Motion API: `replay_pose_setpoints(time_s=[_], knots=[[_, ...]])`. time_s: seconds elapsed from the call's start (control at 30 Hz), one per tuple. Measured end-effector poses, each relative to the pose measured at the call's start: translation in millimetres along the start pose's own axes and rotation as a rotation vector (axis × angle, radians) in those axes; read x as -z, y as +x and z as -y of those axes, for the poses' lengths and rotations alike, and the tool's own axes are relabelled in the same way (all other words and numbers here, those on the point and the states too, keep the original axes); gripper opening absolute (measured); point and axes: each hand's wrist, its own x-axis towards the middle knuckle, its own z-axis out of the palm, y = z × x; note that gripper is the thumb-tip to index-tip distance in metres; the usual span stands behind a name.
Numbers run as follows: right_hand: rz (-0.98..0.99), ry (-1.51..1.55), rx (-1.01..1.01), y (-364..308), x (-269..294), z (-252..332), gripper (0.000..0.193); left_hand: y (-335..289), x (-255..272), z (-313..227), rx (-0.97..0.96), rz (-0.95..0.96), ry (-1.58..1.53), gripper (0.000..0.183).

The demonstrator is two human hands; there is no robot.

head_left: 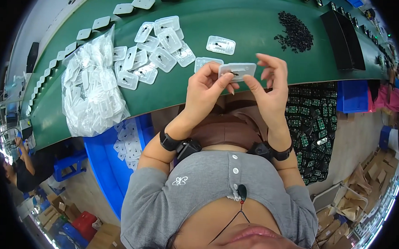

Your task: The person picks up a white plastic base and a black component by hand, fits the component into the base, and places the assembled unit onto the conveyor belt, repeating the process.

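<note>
Around the left end of one translucent plastic cover (239,68), my left hand (202,87) has a thumb-and-finger pinch. At its right end my right hand (271,89) is spread loose, can't tell if that thumb's touching. Just beyond it, two loose covers (221,45) lie on the green workbench (251,25); left of it, a messy cover pile (163,59), then a stuffed clear bag (93,90); off right, small black parts (295,33).

One translucent cover (239,68) is in the left hand (204,87); two spare covers (220,45) lie just beyond it, perhaps fourteen overlapping covers (163,59) and one bag (93,88) farther left.
</note>
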Motion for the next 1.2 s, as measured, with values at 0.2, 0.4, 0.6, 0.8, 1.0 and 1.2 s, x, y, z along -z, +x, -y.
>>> replay_pose_setpoints(time_s=[0.2,0.4,0.6,0.8,1.0,1.2], knots=[[0.315,0.227,-0.348,4.0,-3.4,-14.0,0.021,3.7,10.1,1.5,-0.013,0.049,0.098,0.007],[0.410,0.231,-0.373,12.7,-23.2,-13.7,0.020,8.6,32.8,3.3,0.126,0.037,0.101,0.013],[0.161,0.196,-0.371,50.2,-24.6,-58.2,0.022,5.6,74.0,-45.8,-0.168,-0.140,0.526,0.037],[0.210,0.119,-0.270,103.4,-22.6,-125.7,0.020,-29.6,199.1,-109.6,-0.380,-0.747,1.285,0.016],[0.252,-0.191,-0.105,105.1,-29.5,-135.2,0.017,-45.6,336.6,-138.4,0.221,-0.959,1.691,0.044],[0.052,-0.287,-0.098,112.0,-13.3,-94.2,0.018,-33.9,385.3,-148.9,0.453,-0.879,1.803,0.057]])
